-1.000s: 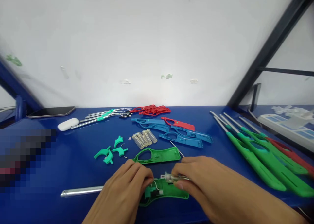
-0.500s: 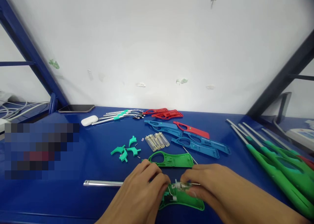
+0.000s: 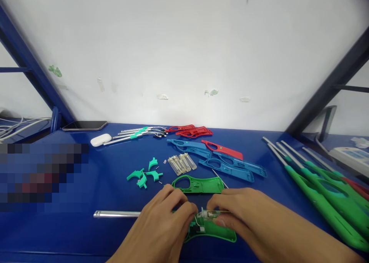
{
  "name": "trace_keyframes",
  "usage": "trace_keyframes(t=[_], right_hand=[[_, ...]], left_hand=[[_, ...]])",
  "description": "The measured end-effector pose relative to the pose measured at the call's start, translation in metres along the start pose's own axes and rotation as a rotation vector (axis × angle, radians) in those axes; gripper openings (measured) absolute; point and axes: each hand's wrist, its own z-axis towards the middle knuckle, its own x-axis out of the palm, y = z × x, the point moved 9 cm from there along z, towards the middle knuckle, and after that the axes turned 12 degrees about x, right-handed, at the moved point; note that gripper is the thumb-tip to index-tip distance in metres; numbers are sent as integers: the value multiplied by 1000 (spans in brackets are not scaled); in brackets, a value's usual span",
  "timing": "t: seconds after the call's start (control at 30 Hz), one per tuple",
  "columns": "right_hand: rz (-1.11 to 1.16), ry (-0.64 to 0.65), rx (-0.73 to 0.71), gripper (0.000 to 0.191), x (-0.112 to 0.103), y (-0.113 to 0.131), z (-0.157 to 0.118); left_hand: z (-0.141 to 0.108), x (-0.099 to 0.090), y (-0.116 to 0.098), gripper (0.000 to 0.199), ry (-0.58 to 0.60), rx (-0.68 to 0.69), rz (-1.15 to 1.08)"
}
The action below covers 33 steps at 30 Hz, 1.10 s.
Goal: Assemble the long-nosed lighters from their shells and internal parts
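My left hand point(image 3: 170, 213) is closed over a green lighter shell half point(image 3: 223, 232) lying on the blue table. From under it, a silver metal tube point(image 3: 117, 214) sticks out to the left. Beside its fingertips, a small black part point(image 3: 196, 229) and a white wire sit inside the shell. Between thumb and fingers, my right hand point(image 3: 239, 213) pinches a clear fuel tank point(image 3: 210, 214) just above the shell, its valve end facing left. Just behind both hands lies another green shell half point(image 3: 211, 185), hollow side up. My fingers hide part of the tank and the shell's handle.
Teal triggers point(image 3: 142, 175) and several clear tanks point(image 3: 182, 163) lie beyond my hands. Behind them are blue shells point(image 3: 230, 170), red shells point(image 3: 226, 150) and wired metal tubes point(image 3: 135, 134). Green lighters point(image 3: 323, 197) rest at right. A phone point(image 3: 85, 125) and white case point(image 3: 100, 139) lie back left.
The view has shifted slightly, so everything sits a little further left. My right hand has moved slightly with the tank, still close above the shell. My left hand keeps its hold.
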Motion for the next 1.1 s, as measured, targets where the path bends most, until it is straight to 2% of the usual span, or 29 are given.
trace_keyframes(t=[0.27, 0.47, 0.73, 0.87, 1.1], right_hand=[[15, -9, 8, 25, -2, -2, -2], [38, -17, -45, 24, 3, -1, -3], [34, -34, -45, 26, 0, -6, -5], [9, -18, -53, 21, -7, 2, -2], [-97, 41, -23, 25, -9, 17, 4]], left_hand=[[1, -2, 0, 29, -6, 7, 7], [1, 5, -3, 31, 51, 26, 0], [2, 2, -4, 37, 24, 46, 42], [1, 4, -4, 38, 47, 50, 70], [1, 4, -5, 41, 61, 45, 69]])
